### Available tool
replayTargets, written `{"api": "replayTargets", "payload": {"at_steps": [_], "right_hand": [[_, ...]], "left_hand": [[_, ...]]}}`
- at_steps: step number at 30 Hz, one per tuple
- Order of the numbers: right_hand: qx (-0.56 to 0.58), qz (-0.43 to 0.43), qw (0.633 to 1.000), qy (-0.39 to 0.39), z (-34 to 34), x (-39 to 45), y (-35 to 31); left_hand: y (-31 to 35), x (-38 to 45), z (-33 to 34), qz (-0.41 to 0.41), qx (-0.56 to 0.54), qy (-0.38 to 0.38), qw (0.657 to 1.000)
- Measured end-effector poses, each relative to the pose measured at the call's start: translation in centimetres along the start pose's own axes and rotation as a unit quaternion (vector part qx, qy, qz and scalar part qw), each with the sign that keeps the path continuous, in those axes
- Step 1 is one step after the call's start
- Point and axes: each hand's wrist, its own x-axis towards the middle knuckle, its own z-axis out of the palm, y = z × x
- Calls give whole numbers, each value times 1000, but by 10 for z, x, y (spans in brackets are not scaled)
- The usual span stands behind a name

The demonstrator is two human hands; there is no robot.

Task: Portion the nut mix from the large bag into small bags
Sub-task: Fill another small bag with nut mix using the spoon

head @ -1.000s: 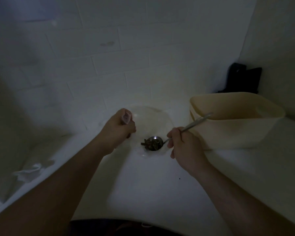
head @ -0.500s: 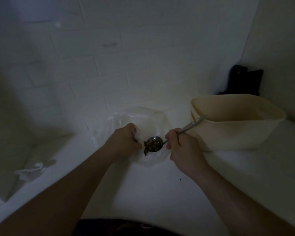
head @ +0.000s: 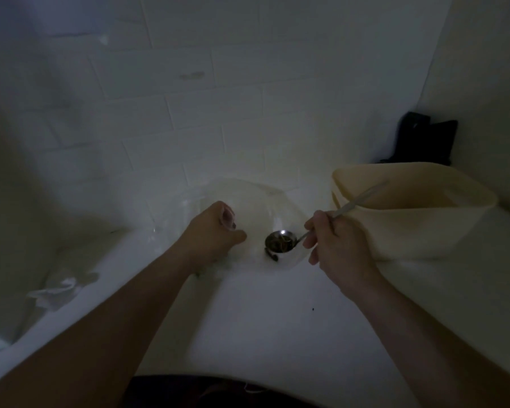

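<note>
Shiny metal spoon (head: 280, 240), clear glossy plastic bag (head: 256, 201), matt cream plastic tub (head: 424, 231).

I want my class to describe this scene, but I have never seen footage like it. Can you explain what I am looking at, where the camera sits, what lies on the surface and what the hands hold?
There is no machine here. The camera is worn on a person's head and looks forward and down, so the two bare forearms reaching in from below are that person's own. The picture is dim.

The right hand grips the handle of a metal spoon whose bowl carries some nut mix. The left hand holds the edge of a clear plastic bag, which lies under the spoon on the white counter. A few pieces lie just below the spoon.

To the right stands a cream tub. A dark object sits in the corner, and crumpled plastic lies far left.
</note>
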Motion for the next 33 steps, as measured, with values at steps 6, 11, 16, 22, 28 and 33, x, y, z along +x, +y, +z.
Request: {"api": "replayTargets", "payload": {"at_steps": [6,11,16,22,28,33], "right_hand": [[-8,-38,999,8,-8,9,-24],[-38,-46,998,-5,-9,11,-30],[-27,-41,999,-7,-9,11,-33],[-37,-83,995,-32,-6,6,-47],[-169,-203,962,-70,-5,4,-57],[-303,-277,905,-112,-2,1,-62]], "left_hand": [[-8,-15,1,18,-41,-81,996],[-18,-17,-4,25,-76,-125,989],[-15,-16,-6,34,-107,-96,989],[-8,-15,16,19,-10,-41,999],[5,-6,30,23,70,3,997],[13,-3,34,15,82,9,997]]}}
